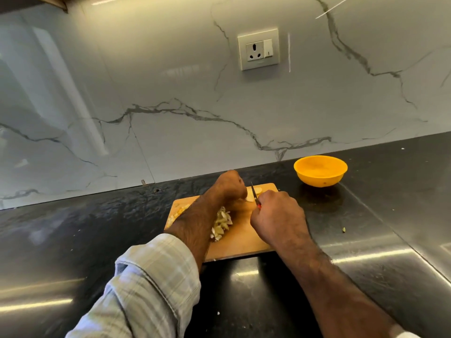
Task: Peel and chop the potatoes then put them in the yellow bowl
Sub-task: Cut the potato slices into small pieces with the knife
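Surface [366, 240]: black polished stone, glossy, with streaks of reflected light near the front edge and a few pale specks scattered on it.

Wall [170, 81]: white marble-look panels with grey veins, meeting the surface along its far edge. Socket plate [259, 49] with a switch set into the wall above the work area.

Cutting board [239, 240]: wooden, lying flat on the surface, slightly turned.

Chopped potato pieces [221, 225]: pale heap near the middle of the board, partly hidden by the left forearm; more bits [180, 212] at the board's left end.

Potato piece [251, 195]: pale, uncut portion at the far end of the board, between the two hands.

Left hand [230, 185]: fingers curled, pressing on the potato piece.

Right hand [278, 215]: fingers closed around the red handle of a knife [255, 195], blade pointing away, against the potato piece.

Yellow bowl [320, 170]: on the surface, beyond and right of the board, apart from it; its contents cannot be told.

Sleeve [151, 284]: pale checked cloth, rolled on the left arm.
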